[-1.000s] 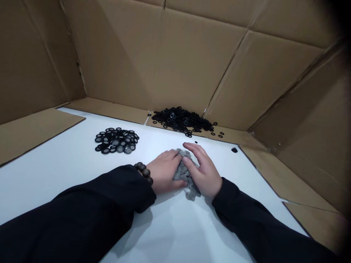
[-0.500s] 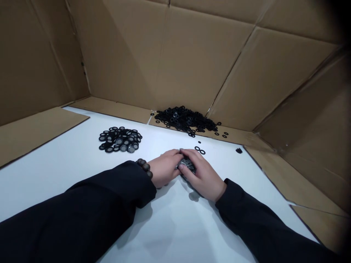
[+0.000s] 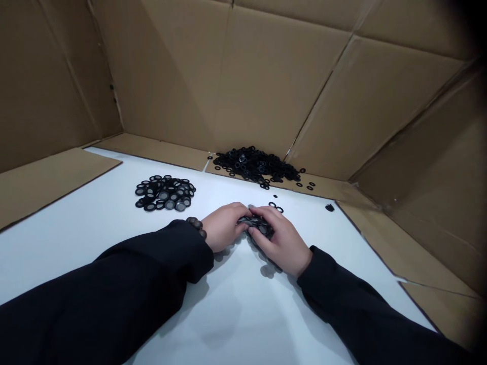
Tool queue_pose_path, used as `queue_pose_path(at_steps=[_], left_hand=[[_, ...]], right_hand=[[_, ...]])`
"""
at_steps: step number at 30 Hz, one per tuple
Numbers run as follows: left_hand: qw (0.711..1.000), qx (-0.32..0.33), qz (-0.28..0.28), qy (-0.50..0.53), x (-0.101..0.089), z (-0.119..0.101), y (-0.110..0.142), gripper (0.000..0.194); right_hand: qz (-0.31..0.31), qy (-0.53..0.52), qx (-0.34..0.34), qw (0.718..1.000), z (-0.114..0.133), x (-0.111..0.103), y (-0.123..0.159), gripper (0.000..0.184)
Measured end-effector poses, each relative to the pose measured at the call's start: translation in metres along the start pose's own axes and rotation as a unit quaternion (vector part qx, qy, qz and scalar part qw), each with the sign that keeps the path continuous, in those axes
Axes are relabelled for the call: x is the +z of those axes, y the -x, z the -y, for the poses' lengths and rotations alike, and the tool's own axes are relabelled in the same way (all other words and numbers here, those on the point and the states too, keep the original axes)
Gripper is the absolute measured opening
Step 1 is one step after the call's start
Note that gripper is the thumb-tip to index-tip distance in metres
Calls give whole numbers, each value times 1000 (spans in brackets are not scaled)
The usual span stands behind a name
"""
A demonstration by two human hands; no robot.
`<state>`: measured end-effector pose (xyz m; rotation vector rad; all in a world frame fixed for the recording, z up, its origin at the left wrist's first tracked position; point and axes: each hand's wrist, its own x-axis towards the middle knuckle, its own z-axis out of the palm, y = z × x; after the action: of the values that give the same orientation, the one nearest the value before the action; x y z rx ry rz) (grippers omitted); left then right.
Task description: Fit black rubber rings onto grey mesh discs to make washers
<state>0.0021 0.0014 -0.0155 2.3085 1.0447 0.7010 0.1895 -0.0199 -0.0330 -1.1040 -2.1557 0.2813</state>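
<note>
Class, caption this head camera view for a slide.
Left hand and right hand cup grey discs on a white tabletop, black rings piled beyond.

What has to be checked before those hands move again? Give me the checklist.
1. Left hand and right hand around the grey discs: ok, both cupped over the pile.
2. Wooden bead bracelet off the discs: ok, it sits at the left wrist.
3. Pile of mesh-centred rings apart from the hands: ok.
4. Two black rings beyond the right fingertips: not ok, loose outside the black heap.
5. Dark clump by the edge of the white table: not ok, lying alone.
6. Number of discs under the hands: cannot tell, they are hidden.
</note>
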Motion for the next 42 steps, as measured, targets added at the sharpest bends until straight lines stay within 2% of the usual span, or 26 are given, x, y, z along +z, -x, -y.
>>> queue_pose_path(at_steps=[11, 20, 28, 37, 42], left_hand=[[999, -8, -33, 15, -3, 0, -1, 22], [997, -42, -55, 40, -5, -4, 0, 21], [993, -57, -80, 58, -7, -5, 0, 18], [993, -62, -90, 52, -9, -6, 0, 18], [991, -64, -108, 53, -9, -5, 0, 16]], right_hand=[[-33, 12, 21, 999, 0, -1, -1, 22], [-75, 0, 31, 997, 1, -2, 0, 12], [-100, -3, 29, 995, 3, -4, -1, 12], [-127, -11, 64, 990, 4, -2, 1, 22], [-135, -9, 56, 989, 5, -3, 0, 20]])
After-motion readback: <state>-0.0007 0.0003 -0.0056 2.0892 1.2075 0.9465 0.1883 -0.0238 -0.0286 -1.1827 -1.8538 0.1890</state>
